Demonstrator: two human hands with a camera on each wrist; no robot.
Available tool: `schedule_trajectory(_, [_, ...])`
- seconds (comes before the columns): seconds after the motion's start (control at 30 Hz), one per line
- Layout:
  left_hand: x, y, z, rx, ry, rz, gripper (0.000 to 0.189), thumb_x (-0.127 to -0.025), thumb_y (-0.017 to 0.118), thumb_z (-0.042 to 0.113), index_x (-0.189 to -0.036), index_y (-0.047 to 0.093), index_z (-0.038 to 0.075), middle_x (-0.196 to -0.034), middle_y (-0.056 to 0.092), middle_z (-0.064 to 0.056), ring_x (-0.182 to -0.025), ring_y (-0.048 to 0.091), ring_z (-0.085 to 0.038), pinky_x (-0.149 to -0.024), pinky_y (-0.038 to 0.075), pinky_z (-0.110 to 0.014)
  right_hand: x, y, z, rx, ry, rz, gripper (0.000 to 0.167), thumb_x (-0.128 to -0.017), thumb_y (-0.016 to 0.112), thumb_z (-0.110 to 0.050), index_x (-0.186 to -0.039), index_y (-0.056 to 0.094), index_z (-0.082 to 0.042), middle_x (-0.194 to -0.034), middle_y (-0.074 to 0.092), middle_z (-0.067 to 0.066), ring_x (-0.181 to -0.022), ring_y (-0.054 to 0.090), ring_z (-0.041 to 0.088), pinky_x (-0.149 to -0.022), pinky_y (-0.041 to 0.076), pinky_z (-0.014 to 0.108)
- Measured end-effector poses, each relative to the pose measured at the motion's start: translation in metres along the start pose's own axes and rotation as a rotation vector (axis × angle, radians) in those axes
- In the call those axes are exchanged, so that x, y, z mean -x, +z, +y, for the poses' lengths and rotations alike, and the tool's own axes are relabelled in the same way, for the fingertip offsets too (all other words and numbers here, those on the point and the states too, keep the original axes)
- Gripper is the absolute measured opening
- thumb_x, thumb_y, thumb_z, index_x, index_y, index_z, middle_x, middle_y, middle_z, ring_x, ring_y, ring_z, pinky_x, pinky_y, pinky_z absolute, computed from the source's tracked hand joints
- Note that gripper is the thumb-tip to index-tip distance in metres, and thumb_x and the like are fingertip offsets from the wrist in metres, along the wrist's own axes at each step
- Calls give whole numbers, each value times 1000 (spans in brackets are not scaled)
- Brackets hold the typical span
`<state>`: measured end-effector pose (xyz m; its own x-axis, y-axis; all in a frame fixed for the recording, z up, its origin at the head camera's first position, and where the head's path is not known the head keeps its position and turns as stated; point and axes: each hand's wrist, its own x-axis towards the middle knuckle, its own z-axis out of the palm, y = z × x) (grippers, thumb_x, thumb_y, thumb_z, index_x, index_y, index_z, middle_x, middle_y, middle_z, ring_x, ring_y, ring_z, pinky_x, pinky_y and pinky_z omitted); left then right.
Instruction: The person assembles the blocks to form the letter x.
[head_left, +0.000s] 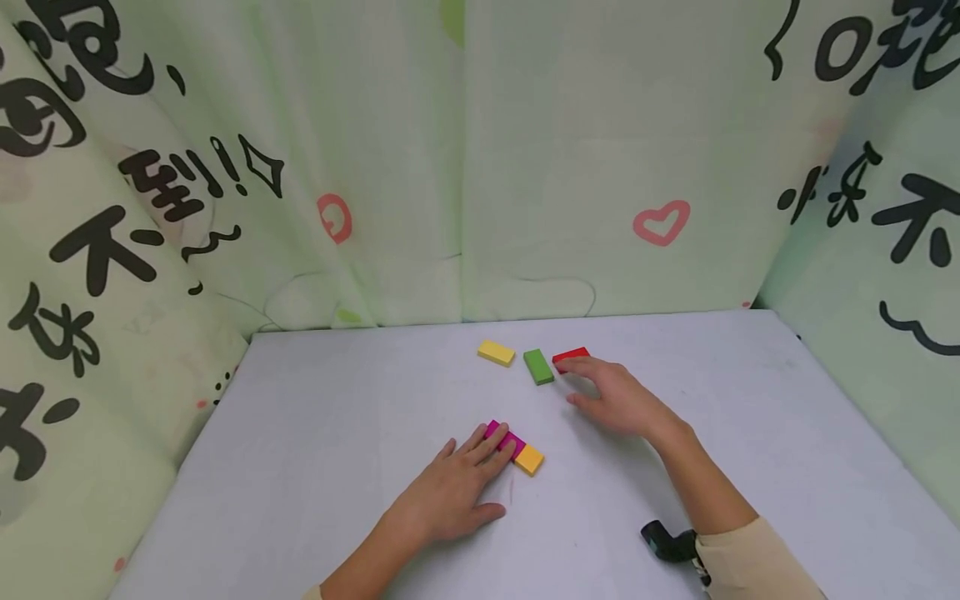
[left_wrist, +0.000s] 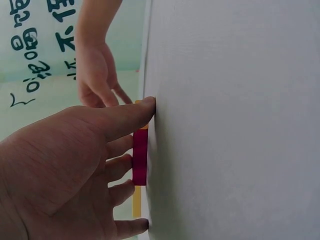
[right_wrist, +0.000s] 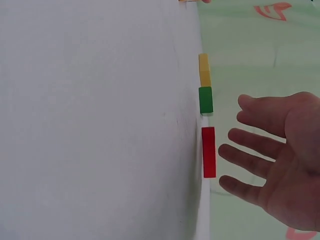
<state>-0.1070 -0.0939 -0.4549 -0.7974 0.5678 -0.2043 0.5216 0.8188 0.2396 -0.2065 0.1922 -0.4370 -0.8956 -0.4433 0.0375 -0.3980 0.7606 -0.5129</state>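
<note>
My left hand lies with spread, nearly straight fingers over a magenta block, its fingertips touching the top. An orange block sits end to end with the magenta one, just right of the fingers. In the left wrist view the magenta block shows beyond the thumb. Farther back, my right hand hovers by a red block, index fingertip at its near edge and fingers loosely extended. The right wrist view shows the red block in front of the fingertips, with nothing pinched.
A green block lies left of the red one, and a yellow block left of that, near the back of the white table. A patterned curtain surrounds the table. A black device is attached at the right sleeve.
</note>
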Motion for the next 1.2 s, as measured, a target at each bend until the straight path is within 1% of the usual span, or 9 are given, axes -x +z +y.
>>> schedule_trajectory(0.13, [1,0,-1,1,6,10,81,-98,68,50,-165,30,26,-175,18,8,-162,20,-24,-124,32,-59,-3,-1,3,-41,37,35,50,-97,72,-12,-144,60,-6,-140,66,14,-136,56,40,-110,48,60])
schedule_trajectory(0.3, [1,0,-1,5,4,4,81,-98,68,51,-165,30,27,-175,17,8,-162,19,-24,-124,32,-60,-8,-4,8,-72,100,56,47,-97,71,-13,-143,61,-8,-138,65,15,-130,59,39,-105,53,59])
schedule_trajectory(0.37, [1,0,-1,4,2,3,81,-98,68,51,-165,30,26,-175,17,8,-162,19,-24,-124,32,-60,-12,-6,10,-93,110,66,45,-98,70,-12,-142,62,-8,-137,66,16,-127,61,39,-104,54,58])
schedule_trajectory(0.5, [1,0,-1,1,-4,0,81,-98,68,51,-165,30,27,-175,17,8,-162,20,-24,-124,32,-59,-19,-9,16,-132,129,88,41,-98,69,-10,-138,65,-6,-134,67,18,-120,65,39,-99,58,54])
schedule_trajectory(0.67, [0,0,0,4,-10,-5,82,-97,69,51,-165,30,28,-175,17,9,-162,20,-23,-123,33,-59,-24,-12,19,-152,166,95,42,-97,70,-11,-138,65,-5,-134,67,20,-117,67,42,-91,62,48])
schedule_trajectory(0.77, [0,0,0,4,-13,-9,82,-97,69,51,-165,31,28,-175,18,9,-162,19,-22,-123,33,-60,-27,-12,20,-156,182,96,42,-97,71,-11,-138,65,-5,-134,66,21,-118,66,42,-91,62,47])
schedule_trajectory(0.93, [-2,0,0,-2,-13,-13,82,-97,69,52,-165,31,28,-175,17,9,-162,18,-22,-123,33,-60,-31,-13,23,-150,203,107,40,-97,69,-10,-137,66,-6,-135,66,21,-120,64,43,-93,61,50])
schedule_trajectory(1.2, [-4,0,0,44,-34,-32,83,-96,71,52,-165,31,30,-175,18,10,-162,18,-23,-124,30,-62,-36,-15,28,-154,213,103,39,-96,69,-6,-135,67,-4,-134,66,23,-121,62,45,-93,60,51])
